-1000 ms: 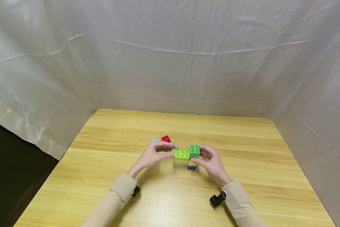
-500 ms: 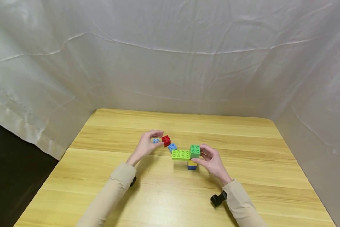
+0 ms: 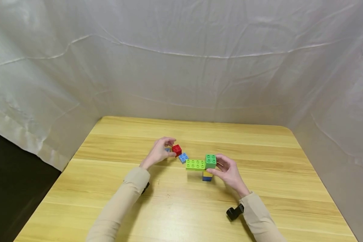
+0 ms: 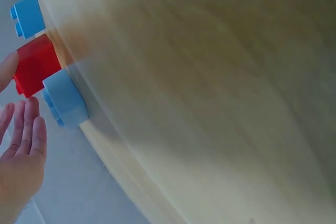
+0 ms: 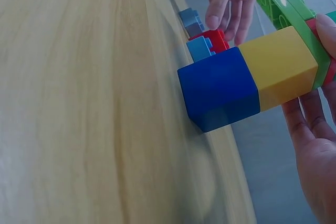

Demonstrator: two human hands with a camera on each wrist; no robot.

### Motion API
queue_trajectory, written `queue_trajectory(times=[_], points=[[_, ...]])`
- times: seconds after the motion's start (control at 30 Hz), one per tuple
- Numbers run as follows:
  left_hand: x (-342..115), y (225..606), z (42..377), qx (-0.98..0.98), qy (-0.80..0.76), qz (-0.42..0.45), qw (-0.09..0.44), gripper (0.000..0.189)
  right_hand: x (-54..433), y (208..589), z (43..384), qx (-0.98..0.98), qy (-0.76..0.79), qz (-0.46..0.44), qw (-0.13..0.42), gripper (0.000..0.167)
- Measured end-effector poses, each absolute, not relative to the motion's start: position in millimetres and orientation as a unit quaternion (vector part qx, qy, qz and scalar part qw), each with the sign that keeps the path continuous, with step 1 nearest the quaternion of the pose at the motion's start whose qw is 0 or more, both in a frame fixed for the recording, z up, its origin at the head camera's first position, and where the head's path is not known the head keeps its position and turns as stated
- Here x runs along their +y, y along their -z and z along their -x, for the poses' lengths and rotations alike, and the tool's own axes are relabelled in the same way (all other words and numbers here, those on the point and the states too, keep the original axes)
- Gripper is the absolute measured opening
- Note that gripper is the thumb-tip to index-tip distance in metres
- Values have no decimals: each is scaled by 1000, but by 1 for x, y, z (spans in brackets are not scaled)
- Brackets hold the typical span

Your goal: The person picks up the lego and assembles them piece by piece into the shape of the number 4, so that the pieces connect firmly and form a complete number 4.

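Observation:
My left hand reaches over the red brick, thumb and fingers spread on either side of its studded top. In the left wrist view the red brick stands between two light blue bricks, the larger-looking one close against it. My right hand pinches a brick stack near its top. That stack has a green brick uppermost, a lime green long brick jutting left, then a yellow brick and a dark blue brick at the bottom. A strip of red shows under my right thumb.
The loose bricks lie on a wooden table, left of the stack and farther back. One light blue brick is partly hidden by my left hand; another lies close to the lime brick's end. Pale curtains surround the table's back and sides.
My left hand has left the lime green brick and moved left and away to the red brick. My right hand and the stack have shifted slightly right.

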State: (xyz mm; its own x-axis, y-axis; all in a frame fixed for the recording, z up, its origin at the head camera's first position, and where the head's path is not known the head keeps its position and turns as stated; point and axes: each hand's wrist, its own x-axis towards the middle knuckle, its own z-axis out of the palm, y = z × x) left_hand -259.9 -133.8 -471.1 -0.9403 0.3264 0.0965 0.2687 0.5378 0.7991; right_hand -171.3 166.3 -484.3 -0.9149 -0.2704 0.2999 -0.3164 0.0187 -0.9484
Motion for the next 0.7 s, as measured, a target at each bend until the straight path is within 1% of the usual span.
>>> queue_trajectory(times=[0.3,0.6,0.7], points=[[-133,474,260,881,-446,-153,42,58,166,484,171,-715,-669,-205,15,47],[-135,471,258,871,-466,-157,16,54,167,483,171,-713,-671,-203,20,48],[-135,468,255,866,-474,-157,15,53,168,485,172,-717,-668,-198,26,48]])
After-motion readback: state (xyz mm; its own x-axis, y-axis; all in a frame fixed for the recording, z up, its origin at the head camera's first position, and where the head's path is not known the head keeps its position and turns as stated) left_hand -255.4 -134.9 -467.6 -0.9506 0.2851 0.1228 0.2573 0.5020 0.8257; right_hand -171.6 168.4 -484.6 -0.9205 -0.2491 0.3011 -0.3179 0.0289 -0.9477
